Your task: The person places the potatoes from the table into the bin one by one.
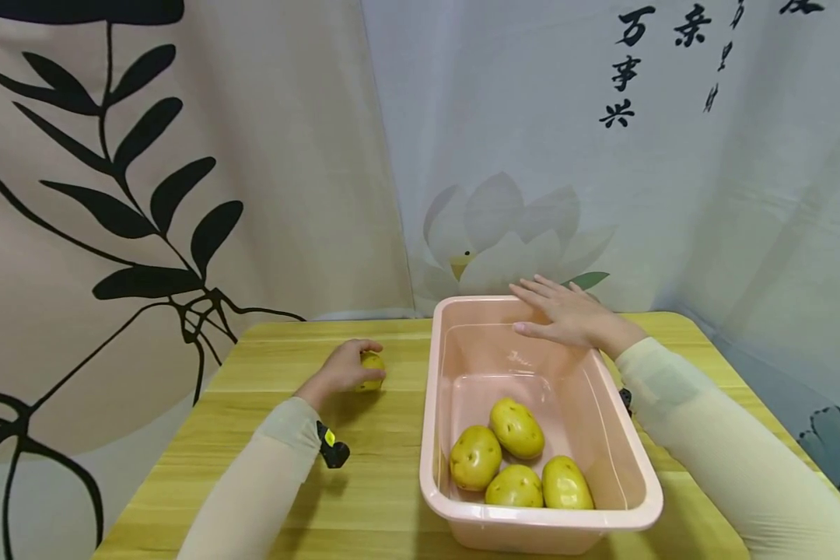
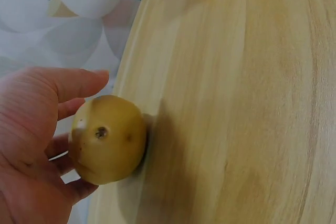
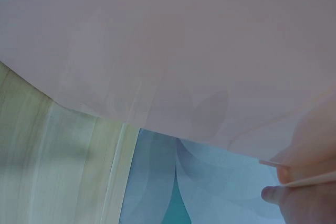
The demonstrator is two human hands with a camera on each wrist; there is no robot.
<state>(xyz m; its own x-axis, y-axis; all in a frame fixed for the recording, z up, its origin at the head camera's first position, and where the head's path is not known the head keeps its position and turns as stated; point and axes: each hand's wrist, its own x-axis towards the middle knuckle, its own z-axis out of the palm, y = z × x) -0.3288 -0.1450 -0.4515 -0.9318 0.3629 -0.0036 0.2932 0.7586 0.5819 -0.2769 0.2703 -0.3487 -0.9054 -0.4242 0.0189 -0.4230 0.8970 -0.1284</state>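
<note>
On the table's left side, my left hand [image 1: 341, 372] has its fingers curled round a yellow potato [image 1: 372, 372]. The left wrist view shows this potato [image 2: 109, 140] against the wood, fingers behind it and a small gap below the thumb. A pink plastic basin [image 1: 430, 404] stands right of that hand. Inside its near half lie several potatoes [image 1: 516, 428]. My right hand [image 1: 567, 315] rests over the basin's far right corner, fingers fairly straight along the far rim and thumb on the inner side. The basin's pale outer wall [image 3: 157, 40] fills most of the right wrist view.
The wooden table [image 1: 301, 482] carries the basin and the left potato. Behind its far edge hangs a printed curtain [image 1: 308, 155] with dark leaves, a lotus and writing. A black wrist strap [image 1: 332, 446] sits at my left sleeve.
</note>
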